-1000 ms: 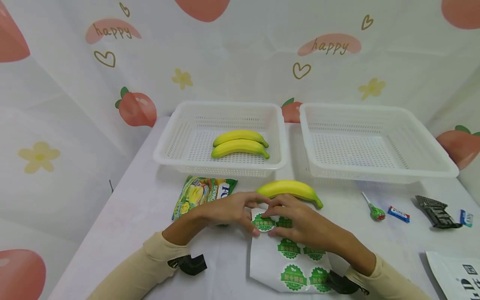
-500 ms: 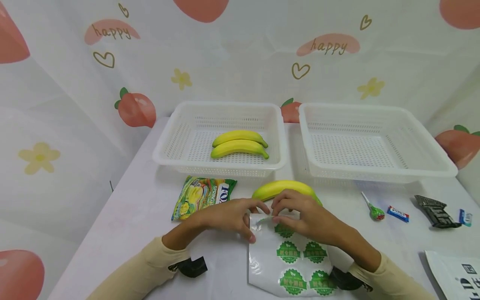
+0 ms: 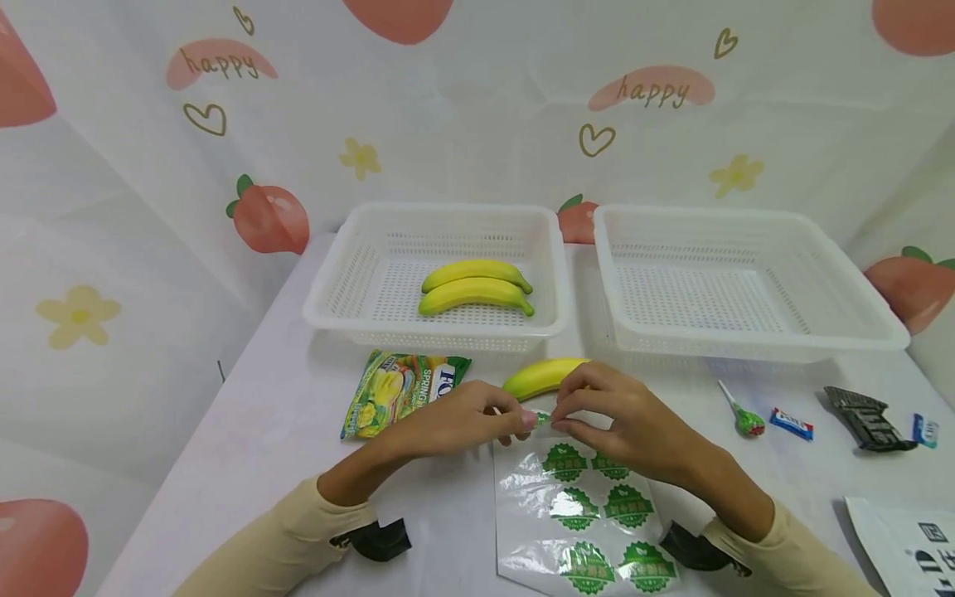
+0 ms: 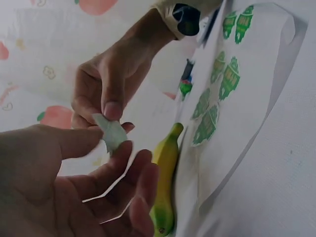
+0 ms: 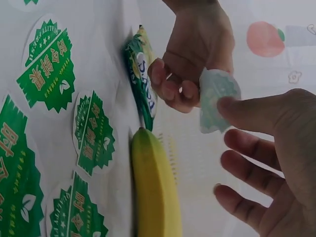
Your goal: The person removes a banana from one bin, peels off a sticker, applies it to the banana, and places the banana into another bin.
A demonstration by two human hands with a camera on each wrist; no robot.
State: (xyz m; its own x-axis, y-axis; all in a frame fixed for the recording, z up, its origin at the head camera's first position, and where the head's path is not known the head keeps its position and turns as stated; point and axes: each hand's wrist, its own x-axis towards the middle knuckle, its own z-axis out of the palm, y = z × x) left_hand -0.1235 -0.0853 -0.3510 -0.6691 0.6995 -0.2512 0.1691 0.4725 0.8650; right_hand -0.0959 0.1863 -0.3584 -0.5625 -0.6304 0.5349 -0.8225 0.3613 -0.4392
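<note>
Both hands meet above the top end of a white sheet of green round stickers (image 3: pixel 522 518). One peeled sticker (image 5: pixel 210 116), pale on its back, is between them. My left hand (image 3: pixel 462 423) pinches one edge of it between thumb and finger. The right hand (image 3: pixel 634 423) pinches the other edge, its remaining fingers spread in the right wrist view. Just behind the hands lies a loose banana (image 3: pixel 539 378), partly hidden by the right hand. A green candy bag (image 3: pixel 403 394) rests beyond the left hand.
Two white baskets stand at the back; the left basket (image 3: pixel 440 338) holds two bananas (image 3: pixel 477 290). To the right lie a lollipop (image 3: pixel 748 423), a small blue-red wrapped candy (image 3: pixel 792 424), a black packet (image 3: pixel 869 421), a blue wrapper (image 3: pixel 925 431) and a white pouch (image 3: pixel 906 543).
The sticker has come off the sheet and is now raised between both hands. The sheet has dropped flatter and slid slightly towards me. The right hand has moved a little right.
</note>
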